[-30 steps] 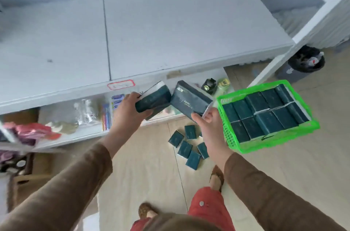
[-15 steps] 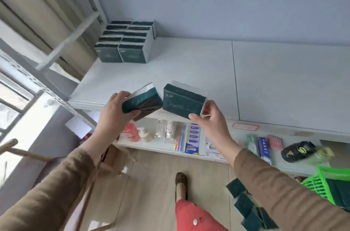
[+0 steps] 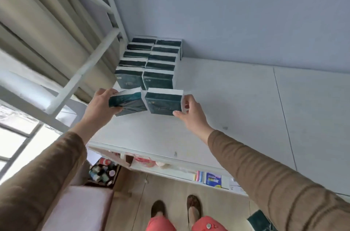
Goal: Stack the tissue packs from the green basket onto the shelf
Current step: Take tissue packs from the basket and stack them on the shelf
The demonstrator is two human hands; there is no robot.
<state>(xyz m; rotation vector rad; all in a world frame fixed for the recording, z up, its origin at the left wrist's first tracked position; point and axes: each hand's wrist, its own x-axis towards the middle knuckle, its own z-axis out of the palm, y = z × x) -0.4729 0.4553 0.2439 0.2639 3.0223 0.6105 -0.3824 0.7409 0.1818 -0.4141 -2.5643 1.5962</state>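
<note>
Two packs gripped: left hand (image 3: 98,106), right hand (image 3: 191,115); shelf rows (image 3: 149,60) behind, count unclear.

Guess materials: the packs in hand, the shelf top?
Pack in left hand, left pack: likely soft glossy plastic film, it creases and shines. Right hand, right pack: same look. Shelf top: matte white board, seam visible, probably laminate.

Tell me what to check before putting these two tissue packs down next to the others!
1. Left hand has a firm grip on the left pack: ok.
2. Right hand holds the right pack: ok.
3. Bare shelf in front of the stacked rows: ok.
4. Left pack level: not ok, tilted.
5. Packs lined up with the two rows: ok.
6. Stack steady: cannot tell.
</note>
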